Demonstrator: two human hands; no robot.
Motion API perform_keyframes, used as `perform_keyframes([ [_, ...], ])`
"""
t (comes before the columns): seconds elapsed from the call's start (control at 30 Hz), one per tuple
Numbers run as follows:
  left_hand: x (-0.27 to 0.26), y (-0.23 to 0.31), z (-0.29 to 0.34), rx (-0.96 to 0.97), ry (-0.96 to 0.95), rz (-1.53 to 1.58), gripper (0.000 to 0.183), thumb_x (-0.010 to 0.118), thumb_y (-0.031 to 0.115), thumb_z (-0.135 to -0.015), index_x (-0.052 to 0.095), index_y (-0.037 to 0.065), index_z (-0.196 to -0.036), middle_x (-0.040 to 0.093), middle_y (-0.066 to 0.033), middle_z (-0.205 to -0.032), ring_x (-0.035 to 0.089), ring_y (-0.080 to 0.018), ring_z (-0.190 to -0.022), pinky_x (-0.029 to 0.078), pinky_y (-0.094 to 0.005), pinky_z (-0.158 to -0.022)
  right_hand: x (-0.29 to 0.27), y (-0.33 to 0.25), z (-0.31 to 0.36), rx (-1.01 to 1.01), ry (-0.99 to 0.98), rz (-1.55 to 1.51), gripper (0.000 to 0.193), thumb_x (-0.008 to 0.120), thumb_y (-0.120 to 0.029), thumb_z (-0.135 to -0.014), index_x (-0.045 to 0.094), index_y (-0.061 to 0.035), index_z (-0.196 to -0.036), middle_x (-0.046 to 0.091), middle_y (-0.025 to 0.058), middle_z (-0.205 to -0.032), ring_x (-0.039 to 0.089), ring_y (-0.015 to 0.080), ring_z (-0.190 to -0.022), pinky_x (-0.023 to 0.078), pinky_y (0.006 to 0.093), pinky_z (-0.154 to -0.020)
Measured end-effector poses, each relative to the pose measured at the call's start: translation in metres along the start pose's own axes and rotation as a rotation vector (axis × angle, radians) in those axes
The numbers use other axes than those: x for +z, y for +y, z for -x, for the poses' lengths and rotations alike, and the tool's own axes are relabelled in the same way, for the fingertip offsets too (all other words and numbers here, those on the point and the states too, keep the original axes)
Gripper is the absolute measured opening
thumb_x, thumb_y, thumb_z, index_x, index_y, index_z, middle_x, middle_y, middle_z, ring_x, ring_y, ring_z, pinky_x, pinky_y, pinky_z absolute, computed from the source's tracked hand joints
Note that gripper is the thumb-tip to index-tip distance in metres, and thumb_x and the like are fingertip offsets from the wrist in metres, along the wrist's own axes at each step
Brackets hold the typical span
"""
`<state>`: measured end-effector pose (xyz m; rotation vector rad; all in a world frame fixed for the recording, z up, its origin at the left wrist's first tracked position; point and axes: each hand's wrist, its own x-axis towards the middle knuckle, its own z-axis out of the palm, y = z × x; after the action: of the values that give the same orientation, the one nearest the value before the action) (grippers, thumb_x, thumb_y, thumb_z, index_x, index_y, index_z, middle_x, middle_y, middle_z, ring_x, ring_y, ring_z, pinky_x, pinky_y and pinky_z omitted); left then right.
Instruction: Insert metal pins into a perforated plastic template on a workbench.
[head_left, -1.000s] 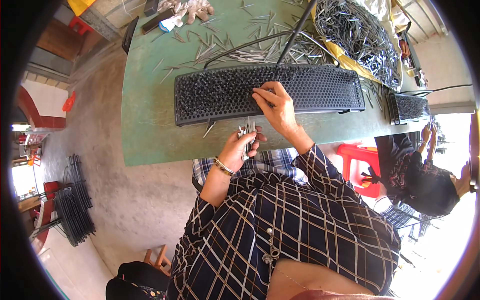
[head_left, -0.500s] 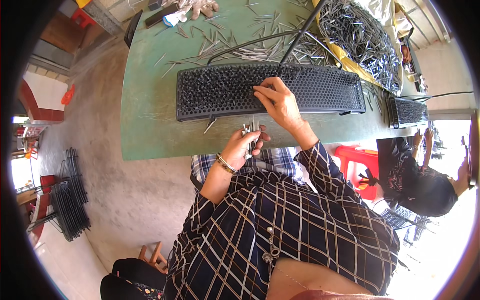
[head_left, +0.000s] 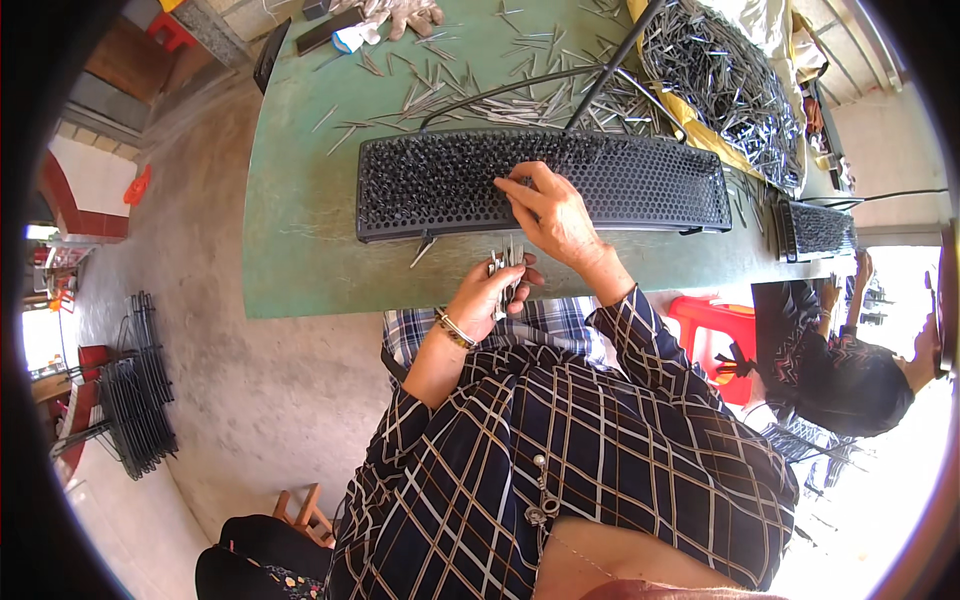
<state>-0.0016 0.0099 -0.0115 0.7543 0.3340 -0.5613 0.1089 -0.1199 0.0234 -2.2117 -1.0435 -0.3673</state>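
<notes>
My left hand [head_left: 490, 293] is closed around a bundle of thin metal strips [head_left: 512, 250], just in front of the table's near edge. Their ends stick up above the fingers. A long black panel [head_left: 660, 185] full of small holes lies across the green table. Its left part bristles with dark pieces standing in the holes; the right part shows open holes. Over the panel's middle, my right hand [head_left: 548, 208] has thumb and fingertips pinched together at the surface. Whatever sits between those fingertips is too small to make out. A few loose strips [head_left: 424, 250] poke out at the panel's front edge.
Loose strips [head_left: 500, 105] scatter behind the panel, beside a yellow-edged sack [head_left: 725, 95] heaped with more. Thin black rods [head_left: 605, 75] cross there. Gloves [head_left: 405, 15] lie at the back. Right of me are a red stool [head_left: 690, 310], another panel [head_left: 815, 230] and a co-worker [head_left: 840, 370].
My right hand has shifted slightly left along the panel, its fingertips still at the surface. The left hand keeps its strips in nearly the same place.
</notes>
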Motion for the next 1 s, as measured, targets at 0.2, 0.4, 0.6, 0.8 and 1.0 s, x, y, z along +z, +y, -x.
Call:
perform_keyframes([
  [0.2,0.000,-0.001,0.000,0.016,-0.001,0.005,0.027,0.053,0.016,-0.090,0.053,0.000,-0.112,0.061,-0.0101,-0.092,0.049,-0.0071,-0.068,0.040,-0.0202,-0.052,-0.002,-0.005,-0.006,-0.005,-0.004,0.082,0.023,0.064,-0.008,-0.075,0.065,-0.0078,-0.098,0.055,0.0071,-0.096,0.058,0.0244,-0.079,0.047,0.0356,-0.072],
  [0.4,-0.002,-0.001,-0.001,0.024,0.004,-0.002,0.029,0.052,0.018,-0.091,0.053,0.001,-0.114,0.063,-0.0092,-0.090,0.055,-0.0091,-0.069,0.045,-0.0224,-0.054,-0.001,0.000,-0.009,-0.058,0.001,0.107,0.023,0.066,-0.009,-0.077,0.066,-0.0076,-0.099,0.057,0.0075,-0.098,0.059,0.0248,-0.080,0.047,0.0365,-0.071],
  [0.6,0.000,0.003,0.002,0.077,-0.001,-0.037,0.029,0.052,0.020,-0.092,0.054,0.004,-0.116,0.065,-0.0075,-0.089,0.060,-0.0112,-0.072,0.048,-0.0241,-0.056,-0.005,-0.002,-0.007,0.025,0.090,-0.004,0.021,0.066,-0.008,-0.078,0.066,-0.0038,-0.099,0.059,0.0094,-0.095,0.060,0.0248,-0.077,0.048,0.0328,-0.066],
  [0.8,0.002,0.008,0.004,0.178,-0.043,-0.058,0.030,0.053,0.022,-0.092,0.052,0.005,-0.117,0.064,-0.0078,-0.092,0.059,-0.0114,-0.075,0.047,-0.0231,-0.055,-0.020,-0.011,0.002,0.317,-0.233,-0.491,0.017,0.068,-0.013,-0.081,0.068,0.0015,-0.090,0.062,0.0095,-0.090,0.060,0.0162,-0.074,0.047,0.0270,-0.063],
  [1.0,0.000,0.007,0.003,0.190,-0.055,-0.077,0.030,0.053,0.022,-0.093,0.051,0.005,-0.118,0.063,-0.0083,-0.092,0.056,-0.0087,-0.071,0.044,-0.0207,-0.052,-0.014,-0.005,0.005,0.619,-0.220,-0.839,0.018,0.068,-0.017,-0.082,0.069,-0.0008,-0.091,0.065,0.0044,-0.080,0.058,0.0102,-0.068,0.047,0.0245,-0.059],
])
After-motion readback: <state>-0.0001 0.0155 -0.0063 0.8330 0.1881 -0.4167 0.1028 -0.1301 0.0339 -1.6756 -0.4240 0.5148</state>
